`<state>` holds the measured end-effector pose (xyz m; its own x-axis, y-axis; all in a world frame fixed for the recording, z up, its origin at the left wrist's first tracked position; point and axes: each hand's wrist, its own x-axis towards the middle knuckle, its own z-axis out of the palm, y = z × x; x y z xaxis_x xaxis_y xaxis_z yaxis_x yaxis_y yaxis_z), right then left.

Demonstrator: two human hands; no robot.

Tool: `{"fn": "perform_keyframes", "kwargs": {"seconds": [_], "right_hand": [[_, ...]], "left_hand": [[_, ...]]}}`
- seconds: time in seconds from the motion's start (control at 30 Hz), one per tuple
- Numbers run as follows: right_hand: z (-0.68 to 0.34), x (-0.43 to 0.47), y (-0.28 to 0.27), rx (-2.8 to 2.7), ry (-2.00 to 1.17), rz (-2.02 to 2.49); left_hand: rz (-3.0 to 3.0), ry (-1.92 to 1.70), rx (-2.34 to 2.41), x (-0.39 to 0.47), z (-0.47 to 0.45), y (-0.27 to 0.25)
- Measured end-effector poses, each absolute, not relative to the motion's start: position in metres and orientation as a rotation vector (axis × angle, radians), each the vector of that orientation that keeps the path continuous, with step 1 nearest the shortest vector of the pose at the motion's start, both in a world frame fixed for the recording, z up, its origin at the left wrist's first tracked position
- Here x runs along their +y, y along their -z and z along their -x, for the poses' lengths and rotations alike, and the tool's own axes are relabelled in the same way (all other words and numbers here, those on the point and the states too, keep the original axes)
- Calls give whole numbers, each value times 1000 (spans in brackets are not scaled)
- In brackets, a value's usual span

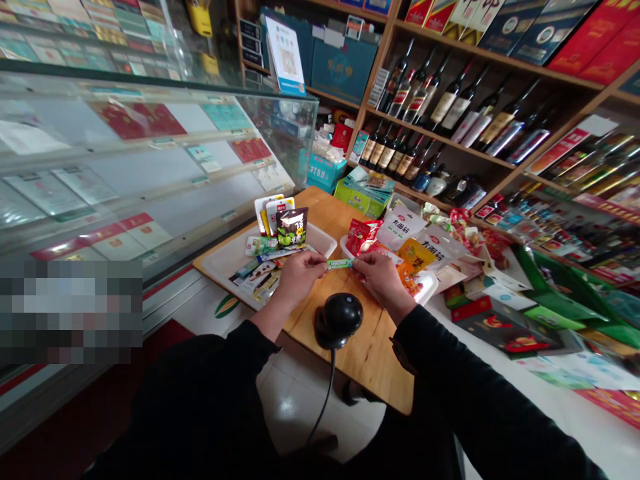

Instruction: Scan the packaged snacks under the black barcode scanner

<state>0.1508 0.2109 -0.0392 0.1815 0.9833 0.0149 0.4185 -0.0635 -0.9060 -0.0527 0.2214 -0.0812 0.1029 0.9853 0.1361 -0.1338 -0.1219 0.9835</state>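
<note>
Between my two hands a small green pack of chewing gum (340, 264) is held level above the wooden table. My left hand (301, 275) pinches its left end, and my right hand (379, 275) pinches its right end. Just below stands a black barcode scanner (343, 315) with a cable running down off the table. Beside my left hand lies a white tray (220, 263) with several snack packs, among them a dark pouch (292, 227) standing up. Beyond my right hand another white tray (429, 287) bears red, orange and white snack bags (400, 228).
A glass display counter (190, 173) runs along the left. Wooden shelves with several bottles (445, 110) rise behind the table (320, 203). Green and dark boxes (505, 323) crowd the right side. A green carton (363, 197) sits at the table's far end.
</note>
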Motion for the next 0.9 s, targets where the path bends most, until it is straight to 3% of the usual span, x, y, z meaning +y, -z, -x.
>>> {"fn": "perform_keyframes", "kwargs": {"seconds": [0.3, 0.57, 0.9], "right_hand": [[-167, 178, 55, -1286, -817, 1667], [-172, 174, 68, -1178, -956, 1633], [-171, 170, 77, -1179, -882, 1665]], "left_hand": [[-1666, -1139, 1181, 209, 41, 81], [-1756, -1075, 1194, 203, 37, 73], [-1867, -1070, 1280, 204, 38, 80]]}}
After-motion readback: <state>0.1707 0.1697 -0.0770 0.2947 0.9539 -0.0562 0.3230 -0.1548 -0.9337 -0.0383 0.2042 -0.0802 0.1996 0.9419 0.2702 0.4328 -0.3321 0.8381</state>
